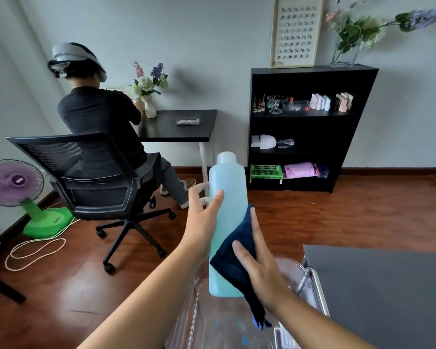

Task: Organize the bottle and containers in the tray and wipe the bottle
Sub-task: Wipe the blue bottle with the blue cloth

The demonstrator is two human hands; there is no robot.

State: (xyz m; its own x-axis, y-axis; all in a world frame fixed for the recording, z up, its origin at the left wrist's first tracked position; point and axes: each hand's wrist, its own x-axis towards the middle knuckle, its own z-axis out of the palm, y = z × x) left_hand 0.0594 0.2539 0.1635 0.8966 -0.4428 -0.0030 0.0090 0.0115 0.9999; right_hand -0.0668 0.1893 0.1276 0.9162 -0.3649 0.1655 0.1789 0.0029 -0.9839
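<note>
A tall translucent bottle (226,187) of pale blue liquid is held upright in the air at the centre. My left hand (204,222) grips its left side, fingers wrapped around the body. My right hand (258,268) presses a dark blue cloth (237,258) flat against the bottle's lower right side. Below the bottle lies a clear plastic tray (212,321), its contents blurred and hard to make out.
A dark grey table (378,293) fills the lower right. A seated person on a black office chair (103,182) works at a black desk (181,127). A black bookshelf (310,127) stands at the back wall. A green-and-purple fan (18,187) and loose cord lie at left.
</note>
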